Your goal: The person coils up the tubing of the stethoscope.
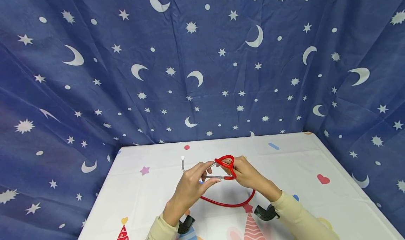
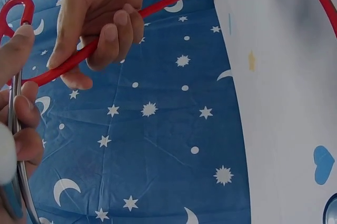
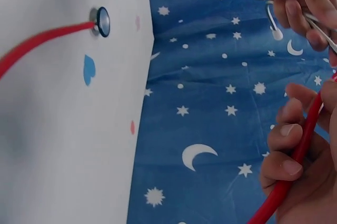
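Note:
A stethoscope with red tubing is held up above the table between both hands. My left hand grips its metal ear tubes, thumb on one side and fingers on the other. One white ear tip points up beyond the left knuckles. With curled fingers, my right hand holds the red tube close to the forked part, which bends in a loop between the hands. From there the tubing sags below the hands in a curve. Its round metal chest piece appears over the white cloth in the right wrist view.
A white cloth printed with hearts, stars and party hats covers the table. Behind it and along the sides hangs a blue curtain with moons and stars. Black wrist cameras sit under both forearms.

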`<state>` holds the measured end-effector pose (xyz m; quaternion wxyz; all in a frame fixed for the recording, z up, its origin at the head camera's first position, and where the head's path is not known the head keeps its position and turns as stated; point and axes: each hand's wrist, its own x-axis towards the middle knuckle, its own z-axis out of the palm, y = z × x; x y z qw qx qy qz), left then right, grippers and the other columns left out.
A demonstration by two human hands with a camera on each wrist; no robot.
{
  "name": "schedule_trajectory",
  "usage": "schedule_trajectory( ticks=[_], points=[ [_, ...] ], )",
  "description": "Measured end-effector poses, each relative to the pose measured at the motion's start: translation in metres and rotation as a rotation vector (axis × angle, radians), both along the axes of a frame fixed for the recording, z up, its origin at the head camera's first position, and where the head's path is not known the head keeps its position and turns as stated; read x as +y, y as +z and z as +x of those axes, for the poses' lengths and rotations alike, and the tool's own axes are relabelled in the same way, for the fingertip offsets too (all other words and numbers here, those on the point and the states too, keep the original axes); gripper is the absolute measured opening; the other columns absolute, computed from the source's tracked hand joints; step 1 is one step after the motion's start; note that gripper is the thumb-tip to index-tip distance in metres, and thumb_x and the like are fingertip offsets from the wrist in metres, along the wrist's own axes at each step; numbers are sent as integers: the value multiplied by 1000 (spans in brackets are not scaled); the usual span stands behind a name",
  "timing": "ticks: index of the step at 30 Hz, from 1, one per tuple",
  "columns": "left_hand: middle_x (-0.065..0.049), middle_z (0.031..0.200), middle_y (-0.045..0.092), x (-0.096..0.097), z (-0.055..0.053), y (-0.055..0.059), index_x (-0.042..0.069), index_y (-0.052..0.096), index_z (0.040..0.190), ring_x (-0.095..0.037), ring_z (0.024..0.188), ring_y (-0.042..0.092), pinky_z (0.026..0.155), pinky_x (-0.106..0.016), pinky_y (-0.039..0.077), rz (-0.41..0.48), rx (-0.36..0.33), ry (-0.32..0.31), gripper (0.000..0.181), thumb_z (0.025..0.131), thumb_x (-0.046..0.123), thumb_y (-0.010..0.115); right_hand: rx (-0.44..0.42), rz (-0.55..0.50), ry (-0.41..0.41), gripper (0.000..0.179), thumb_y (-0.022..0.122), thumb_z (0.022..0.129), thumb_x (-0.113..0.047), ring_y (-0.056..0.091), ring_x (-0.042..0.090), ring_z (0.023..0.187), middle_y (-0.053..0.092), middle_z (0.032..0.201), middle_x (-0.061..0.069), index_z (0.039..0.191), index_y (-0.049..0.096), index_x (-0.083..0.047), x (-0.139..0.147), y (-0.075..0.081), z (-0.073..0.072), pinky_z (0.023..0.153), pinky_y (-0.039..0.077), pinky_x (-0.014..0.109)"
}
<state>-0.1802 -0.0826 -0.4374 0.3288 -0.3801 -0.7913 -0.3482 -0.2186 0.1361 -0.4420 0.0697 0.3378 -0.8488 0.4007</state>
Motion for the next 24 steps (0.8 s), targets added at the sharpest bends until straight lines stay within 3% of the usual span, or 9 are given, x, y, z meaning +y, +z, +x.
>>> schedule_trajectory(
  ticks=[5, 14, 18, 24],
  points=[
    [1, 82, 63, -1, -1, 2, 6, 64, 119, -6, 62, 51, 57, -6, 41, 30, 10, 5, 50, 75, 21, 84, 12, -35, 3, 17, 62, 97, -18, 50, 1, 66, 69, 78, 1, 103, 71, -6, -2, -5, 6, 58, 48, 20],
    [-1, 82, 62, -2, -1, 1, 4, 64, 117, -7, 63, 52, 56, -12, 43, 68, -19, 46, 48, 76, 21, 84, 8, -60, -1, 13, 60, 97, -16, 42, -2, 58, 56, 66, -6, 107, 66, -9, -4, -13, 13, 52, 45, 19],
    [0, 81, 62, -2, -2, 2, 4, 65, 115, -7, 62, 52, 56, -10, 42, 80, -6, 64, 47, 76, 22, 84, 14, -80, 2, 8, 57, 99, -12, 37, -4, 56, 44, 62, -11, 102, 64, -11, -6, -16, 17, 48, 39, 17],
    [0, 80, 62, -4, -4, 3, 4, 65, 113, -8, 60, 51, 55, -7, 38, 99, 15, 81, 44, 78, 25, 82, 41, -107, 24, 12, 55, 100, -9, 31, -6, 56, 40, 61, -11, 88, 58, -13, -10, -18, 26, 47, 33, 15]
  ],
)
